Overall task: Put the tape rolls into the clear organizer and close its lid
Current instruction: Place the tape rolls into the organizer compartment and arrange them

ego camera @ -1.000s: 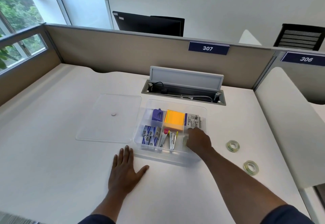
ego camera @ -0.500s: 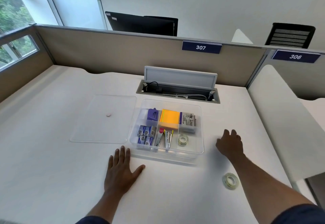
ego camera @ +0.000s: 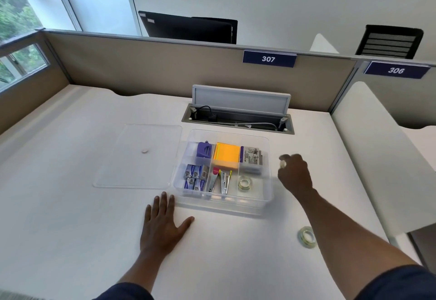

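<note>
The clear organizer (ego camera: 269,196) stands open on the white desk. One tape roll (ego camera: 244,183) lies in its front right compartment. My right hand (ego camera: 295,173) hovers just right of the organizer, fingers closed on a second tape roll (ego camera: 282,163), mostly hidden by the fingers. A third tape roll (ego camera: 306,237) lies on the desk near my right forearm. The clear lid (ego camera: 139,156) lies flat to the left of the organizer. My left hand (ego camera: 162,224) rests flat on the desk at the organizer's front left corner, fingers spread.
Inside the organizer are a purple sharpener, orange sticky notes, a staple box, small blue boxes and staple removers. An open cable tray (ego camera: 238,118) sits behind it. Beige partitions (ego camera: 165,71) bound the desk at back and left; a white divider (ego camera: 377,158) stands at right.
My right hand left the organizer with one roll dropped inside, reached right to a roll on the desk, and now holds it lifted beside the organizer. The left hand stayed put.
</note>
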The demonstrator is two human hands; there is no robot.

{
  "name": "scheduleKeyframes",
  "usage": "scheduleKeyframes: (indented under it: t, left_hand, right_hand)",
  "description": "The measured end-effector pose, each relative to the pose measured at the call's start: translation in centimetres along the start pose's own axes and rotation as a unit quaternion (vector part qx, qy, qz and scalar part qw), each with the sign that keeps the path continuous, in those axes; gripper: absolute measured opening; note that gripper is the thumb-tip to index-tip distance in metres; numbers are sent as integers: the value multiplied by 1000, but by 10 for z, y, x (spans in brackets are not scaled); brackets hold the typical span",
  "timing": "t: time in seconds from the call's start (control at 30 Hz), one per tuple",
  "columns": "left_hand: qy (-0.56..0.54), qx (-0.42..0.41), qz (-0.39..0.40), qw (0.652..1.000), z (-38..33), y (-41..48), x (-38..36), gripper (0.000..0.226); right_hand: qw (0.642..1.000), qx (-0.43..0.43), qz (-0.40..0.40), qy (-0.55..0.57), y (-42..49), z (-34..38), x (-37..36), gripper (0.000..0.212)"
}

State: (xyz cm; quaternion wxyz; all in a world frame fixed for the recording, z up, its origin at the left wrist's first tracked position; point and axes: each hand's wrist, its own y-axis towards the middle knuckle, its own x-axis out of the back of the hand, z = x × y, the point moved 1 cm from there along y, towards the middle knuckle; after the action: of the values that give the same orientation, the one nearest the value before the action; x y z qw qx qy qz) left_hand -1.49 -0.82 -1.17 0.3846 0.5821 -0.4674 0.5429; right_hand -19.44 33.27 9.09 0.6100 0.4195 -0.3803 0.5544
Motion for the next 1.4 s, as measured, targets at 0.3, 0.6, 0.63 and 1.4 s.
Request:
scheduleKeyframes:
  t: [0.3,0.6,0.63,1.4]
  left_hand:
    - [-14,4,-6,1000,0,-1,0,101]
    - [-24,7,-12,1000,1,0,-1,100]
    - [-27,6,-14,1000,1,0,-1,100]
    - [-38,3,-17,999,-1,-1,3,104]
  right_hand:
    - [961,190,202,-11,-9,61,-3,42]
    - [956,192,211,64,-25,57,-17,22]
    - [964,189,168,84,-23,57,-14,20]
    - [919,-353,152,-90,-58,-64,0,42]
